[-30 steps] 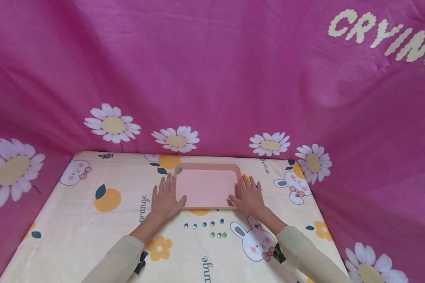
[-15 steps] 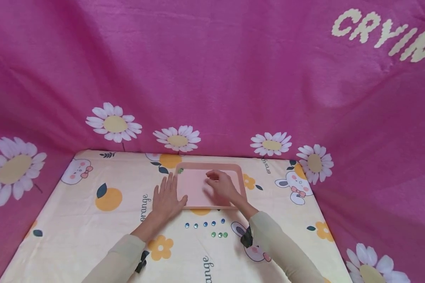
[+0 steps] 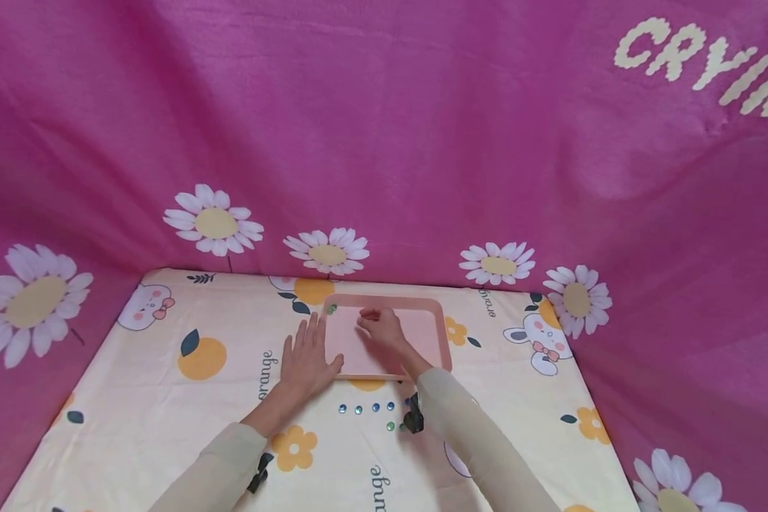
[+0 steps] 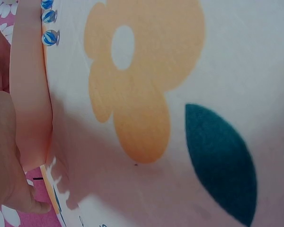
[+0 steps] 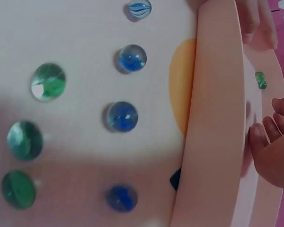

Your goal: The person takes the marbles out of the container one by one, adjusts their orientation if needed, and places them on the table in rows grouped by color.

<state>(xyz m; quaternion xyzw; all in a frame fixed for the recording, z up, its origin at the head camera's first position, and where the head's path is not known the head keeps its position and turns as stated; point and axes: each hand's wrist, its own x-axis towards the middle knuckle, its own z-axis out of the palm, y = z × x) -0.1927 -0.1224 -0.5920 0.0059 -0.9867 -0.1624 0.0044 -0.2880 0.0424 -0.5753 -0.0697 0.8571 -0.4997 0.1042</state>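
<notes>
Right hand [image 3: 377, 328] has shifted left over the pink tray [image 3: 444, 334] — fingers loosely curled, empty; green marble [image 3: 332, 309] lies farther left; left hand [image 3: 307, 359] flat.

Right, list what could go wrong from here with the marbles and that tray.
1. The right hand hovers over the pink tray with its sleeve above the blue marbles and green marbles; drawing back could sweep them rolling across the cloth.
2. The left hand only lies flat against the tray's edge, so a nudge might shift the tray.
3. The green marble in the tray could roll.
</notes>
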